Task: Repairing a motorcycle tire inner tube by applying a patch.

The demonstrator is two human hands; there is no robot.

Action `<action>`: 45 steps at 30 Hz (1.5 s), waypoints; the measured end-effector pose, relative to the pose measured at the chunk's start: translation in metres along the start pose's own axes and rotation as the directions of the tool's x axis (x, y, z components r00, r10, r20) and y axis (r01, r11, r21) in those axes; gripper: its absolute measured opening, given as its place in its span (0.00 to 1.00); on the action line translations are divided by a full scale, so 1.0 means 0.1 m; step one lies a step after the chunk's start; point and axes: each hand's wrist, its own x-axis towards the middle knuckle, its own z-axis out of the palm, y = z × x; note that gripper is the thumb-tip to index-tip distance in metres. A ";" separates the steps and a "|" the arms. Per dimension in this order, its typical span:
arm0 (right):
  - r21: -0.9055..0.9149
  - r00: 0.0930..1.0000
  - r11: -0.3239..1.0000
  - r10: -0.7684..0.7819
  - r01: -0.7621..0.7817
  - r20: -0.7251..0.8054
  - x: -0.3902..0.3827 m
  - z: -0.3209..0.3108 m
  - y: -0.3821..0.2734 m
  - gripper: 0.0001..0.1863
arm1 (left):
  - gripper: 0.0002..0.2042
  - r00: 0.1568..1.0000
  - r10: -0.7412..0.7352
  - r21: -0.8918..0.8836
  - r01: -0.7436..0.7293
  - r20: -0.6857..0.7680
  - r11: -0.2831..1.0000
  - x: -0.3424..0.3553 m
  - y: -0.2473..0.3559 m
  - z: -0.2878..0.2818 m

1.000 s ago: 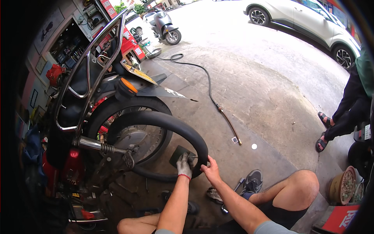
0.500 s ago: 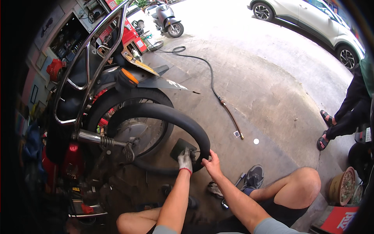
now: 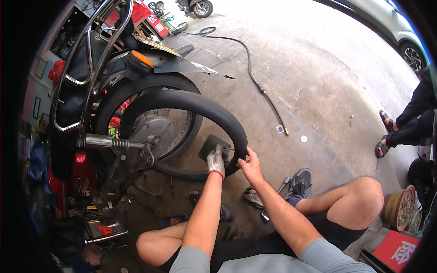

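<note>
head view: one black rubber tube (image 3: 216, 110), a large ring toward ten o'clock, overlaps the one wheel (image 3: 168, 82) in sight on a motorcycle (image 3: 98, 142); the ring's lower-left stretch, at eight o'clock, passes behind the shock absorber (image 3: 119, 144) and is hidden. dark lens edges swallow much of the motorcycle. one car (image 3: 387, 20) at two o'clock and one scooter (image 3: 201, 8) near twelve are cut off; another person (image 3: 409, 134) at three shows only dark-clad legs and two sandals (image 3: 382, 148). one hose (image 3: 274, 108) ends near two o'clock.

two hands meet at the ring's four o'clock side, with both forearms (image 3: 202, 223) reaching up from five and six o'clock. the left hand (image 3: 216, 159), in one pale glove, sits inside the ring, fingers curled beside a short stem (image 3: 231, 149); whether they clamp it, i cannot tell. the bare right hand (image 3: 251, 167) has thumb and fingers clamped on the tube's outer edge. one dark square piece (image 3: 208, 146) is partly covered by the glove.
</note>
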 end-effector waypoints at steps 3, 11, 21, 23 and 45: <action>0.008 1.000 1.000 -0.010 0.010 -0.001 0.00 0.00 -0.03 0.34 | 0.13 0.994 -0.060 -0.262 0.080 0.086 0.962 -0.01 -0.04 -0.01; 0.022 1.000 0.999 0.031 -0.031 0.004 0.01 0.01 -0.03 0.34 | 0.14 0.992 -0.087 -0.339 0.114 0.094 0.934 0.04 -0.08 0.03; -0.009 1.000 1.000 0.015 -0.015 0.008 0.00 0.00 -0.04 0.34 | 0.12 0.994 -0.055 -0.374 0.085 0.091 0.924 0.02 -0.05 -0.01; -0.015 1.000 1.000 0.011 -0.011 0.010 0.02 0.00 -0.04 0.34 | 0.11 0.994 -0.065 -0.363 0.094 0.092 0.927 0.00 -0.06 0.02; 0.049 1.000 0.999 0.010 -0.010 0.003 0.04 0.00 0.06 0.33 | 0.16 0.999 -0.027 -0.262 0.035 0.032 0.965 -0.01 -0.03 0.00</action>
